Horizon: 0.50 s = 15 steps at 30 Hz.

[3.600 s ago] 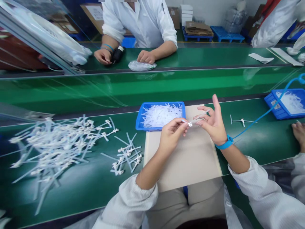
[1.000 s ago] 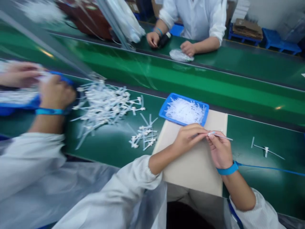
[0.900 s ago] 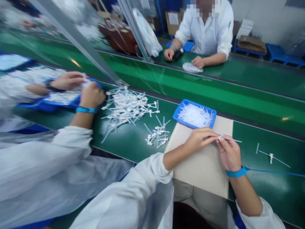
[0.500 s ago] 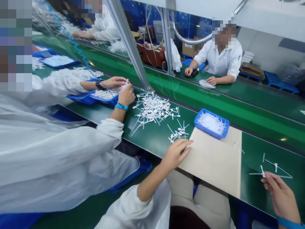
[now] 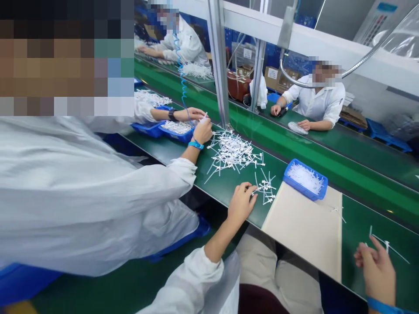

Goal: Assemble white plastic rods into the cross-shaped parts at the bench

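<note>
My left hand [image 5: 242, 203] reaches left over the green bench, fingers bent together and pinching at the edge of a small pile of white plastic T-pieces [image 5: 266, 191]. My right hand [image 5: 376, 268] is low at the right, by the bench's near edge. Its fingers are curled, and a thin white tube [image 5: 371, 230] stands up from their tips. Beside it lie two or three loose T-pieces [image 5: 389, 247]. A blue wrist strap [image 5: 381, 305] circles my right wrist. Between my hands lies a beige board [image 5: 307, 226] with a blue tray of thin white tubes [image 5: 306, 179] at its far corner.
A larger heap of T-pieces [image 5: 234, 152] lies further left. A co-worker in white sits close on my left, hands [image 5: 203, 130] at blue trays [image 5: 176, 128]. A metal post [image 5: 218, 65] rises behind the heap. Across the green belt [image 5: 314, 150] another person rests a hand by a clear bag [image 5: 297, 127].
My hands have parted from the piece they held together over the board. The left went to the small pile, the right out to the loose pieces. My view swung left and up.
</note>
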Available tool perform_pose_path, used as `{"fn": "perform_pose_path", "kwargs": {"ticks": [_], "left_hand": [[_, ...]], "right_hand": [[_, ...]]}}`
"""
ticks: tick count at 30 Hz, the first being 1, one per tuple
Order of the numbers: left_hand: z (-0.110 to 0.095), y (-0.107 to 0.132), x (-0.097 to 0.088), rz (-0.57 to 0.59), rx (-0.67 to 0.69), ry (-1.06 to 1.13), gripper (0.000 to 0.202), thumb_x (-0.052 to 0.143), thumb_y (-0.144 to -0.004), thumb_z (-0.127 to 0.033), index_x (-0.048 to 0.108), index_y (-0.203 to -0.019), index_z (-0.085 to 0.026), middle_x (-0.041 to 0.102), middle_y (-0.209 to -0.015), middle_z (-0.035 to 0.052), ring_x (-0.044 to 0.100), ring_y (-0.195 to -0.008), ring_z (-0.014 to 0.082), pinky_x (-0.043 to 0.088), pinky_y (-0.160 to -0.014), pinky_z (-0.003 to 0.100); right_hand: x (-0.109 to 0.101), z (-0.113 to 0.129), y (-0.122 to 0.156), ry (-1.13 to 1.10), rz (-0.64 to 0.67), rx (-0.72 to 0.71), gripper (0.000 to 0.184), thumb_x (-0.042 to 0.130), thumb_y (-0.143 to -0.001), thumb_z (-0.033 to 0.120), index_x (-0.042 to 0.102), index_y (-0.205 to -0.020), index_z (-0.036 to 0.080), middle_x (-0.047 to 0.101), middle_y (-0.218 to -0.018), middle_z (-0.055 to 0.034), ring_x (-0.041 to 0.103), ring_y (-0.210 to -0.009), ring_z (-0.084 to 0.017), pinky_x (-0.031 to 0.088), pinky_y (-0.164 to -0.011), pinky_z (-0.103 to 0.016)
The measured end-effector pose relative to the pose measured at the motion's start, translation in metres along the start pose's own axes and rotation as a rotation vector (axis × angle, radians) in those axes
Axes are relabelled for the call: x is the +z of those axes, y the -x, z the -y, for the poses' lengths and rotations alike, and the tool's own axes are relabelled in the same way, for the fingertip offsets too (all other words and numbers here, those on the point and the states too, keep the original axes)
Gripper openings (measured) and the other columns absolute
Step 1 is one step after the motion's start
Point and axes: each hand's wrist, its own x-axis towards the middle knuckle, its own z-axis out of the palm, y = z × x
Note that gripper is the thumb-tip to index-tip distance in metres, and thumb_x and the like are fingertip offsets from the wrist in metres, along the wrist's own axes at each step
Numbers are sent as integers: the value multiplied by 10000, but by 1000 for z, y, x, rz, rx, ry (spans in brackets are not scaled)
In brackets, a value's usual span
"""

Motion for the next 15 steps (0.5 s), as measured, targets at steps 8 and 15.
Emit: {"fn": "perform_pose_path", "kwargs": {"ticks": [8, 15], "left_hand": [[-7, -38, 2, 104, 121, 140, 593, 739, -994, -319, 561, -1554, -234, 591, -1488, 154, 551, -1335, 328, 466, -1183, 510], [-16, -86, 8, 348, 83, 157, 213, 710, -933, -120, 832, -1083, -210, 771, -1029, 84, 723, -973, 248, 558, -970, 366]], "right_hand": [[120, 11, 48, -78, 457, 75, 648, 759, -884, 661, 738, -1288, 155, 691, -762, -25, 592, -571, -160, 526, -524, -296], [127, -10, 53, -113, 513, 92, 625, 750, -900, 679, 766, -1232, 150, 711, -819, -57, 645, -664, -191, 580, -586, -318]]}}
